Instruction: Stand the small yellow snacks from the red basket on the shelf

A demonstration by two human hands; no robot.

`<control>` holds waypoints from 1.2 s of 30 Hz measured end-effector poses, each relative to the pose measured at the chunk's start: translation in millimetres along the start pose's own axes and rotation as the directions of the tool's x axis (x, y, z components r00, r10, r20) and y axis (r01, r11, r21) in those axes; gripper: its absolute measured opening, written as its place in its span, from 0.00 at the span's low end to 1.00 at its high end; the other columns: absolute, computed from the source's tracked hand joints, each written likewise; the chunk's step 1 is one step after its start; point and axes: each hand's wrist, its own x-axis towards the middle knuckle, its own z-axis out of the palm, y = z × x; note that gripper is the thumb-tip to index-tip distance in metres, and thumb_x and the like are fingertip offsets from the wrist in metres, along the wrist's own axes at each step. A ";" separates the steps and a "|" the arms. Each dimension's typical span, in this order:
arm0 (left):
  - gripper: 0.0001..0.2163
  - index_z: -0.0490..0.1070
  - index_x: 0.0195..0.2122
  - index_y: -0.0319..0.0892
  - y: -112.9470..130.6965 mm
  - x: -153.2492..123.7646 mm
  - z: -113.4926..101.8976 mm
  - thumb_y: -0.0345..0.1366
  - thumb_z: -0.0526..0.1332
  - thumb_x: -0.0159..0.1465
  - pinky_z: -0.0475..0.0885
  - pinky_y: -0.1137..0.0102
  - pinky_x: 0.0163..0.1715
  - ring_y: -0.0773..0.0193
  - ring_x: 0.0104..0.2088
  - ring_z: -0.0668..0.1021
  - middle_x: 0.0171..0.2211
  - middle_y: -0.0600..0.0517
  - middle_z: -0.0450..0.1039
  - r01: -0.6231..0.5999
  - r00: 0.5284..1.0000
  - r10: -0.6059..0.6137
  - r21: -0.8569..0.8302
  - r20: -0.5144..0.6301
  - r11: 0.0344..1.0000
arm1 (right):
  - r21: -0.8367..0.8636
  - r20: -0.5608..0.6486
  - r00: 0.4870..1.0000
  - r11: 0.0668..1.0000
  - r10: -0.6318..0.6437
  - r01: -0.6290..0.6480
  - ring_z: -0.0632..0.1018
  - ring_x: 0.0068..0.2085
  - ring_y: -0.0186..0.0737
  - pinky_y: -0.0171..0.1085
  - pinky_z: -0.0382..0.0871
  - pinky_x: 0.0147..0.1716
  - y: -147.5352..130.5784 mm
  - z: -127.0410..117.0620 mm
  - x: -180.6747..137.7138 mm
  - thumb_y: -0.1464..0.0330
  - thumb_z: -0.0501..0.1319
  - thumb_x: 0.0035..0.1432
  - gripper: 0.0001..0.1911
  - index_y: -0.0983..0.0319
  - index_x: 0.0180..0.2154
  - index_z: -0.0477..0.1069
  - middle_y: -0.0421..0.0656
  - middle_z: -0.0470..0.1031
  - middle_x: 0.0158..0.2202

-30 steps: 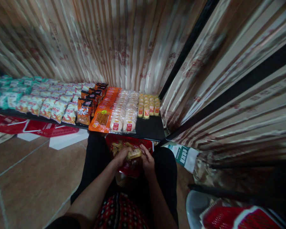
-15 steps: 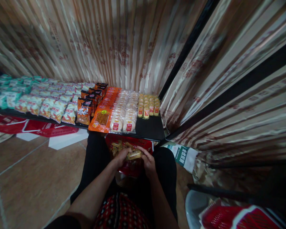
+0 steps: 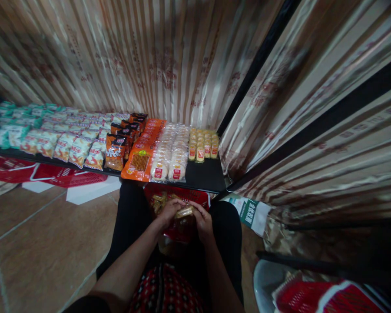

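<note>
Both forearms reach forward and down from the bottom of the view, converging over the lap. The left hand (image 3: 169,211) and the right hand (image 3: 202,219) sit close together, knuckles up, fingers curled inward toward each other in a pinching grip. Both wrists are bent slightly; the forearms are bare.

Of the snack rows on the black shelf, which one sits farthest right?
The row of small yellow packets with red labels, beside the clear-wrapped round cakes; it is also the shortest row.
</note>
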 end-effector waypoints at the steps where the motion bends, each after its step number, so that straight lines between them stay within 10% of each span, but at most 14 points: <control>1: 0.04 0.70 0.26 0.40 -0.3 0.3 0.2 0.30 0.59 0.48 0.65 0.73 0.32 0.69 0.26 0.71 0.24 0.55 0.71 -0.011 1.000 0.011 0.006 -0.004 1.000 | -0.005 0.002 1.000 1.000 0.001 -0.001 0.79 0.35 0.44 0.40 0.74 0.35 -0.2 0.1 0.2 0.61 0.61 0.45 0.16 0.60 0.35 0.79 0.45 0.81 0.36; 36: 0.09 0.73 0.28 0.40 -12.4 6.4 -9.0 0.36 0.55 0.52 0.67 0.70 0.41 0.63 0.37 0.74 0.33 0.51 0.74 -0.157 0.986 0.141 0.197 0.092 0.968 | 0.096 -0.064 0.972 0.971 0.226 -0.219 0.78 0.31 0.39 0.38 0.73 0.35 1.8 4.4 4.0 0.56 0.66 0.38 0.22 0.63 0.36 0.77 0.43 0.80 0.30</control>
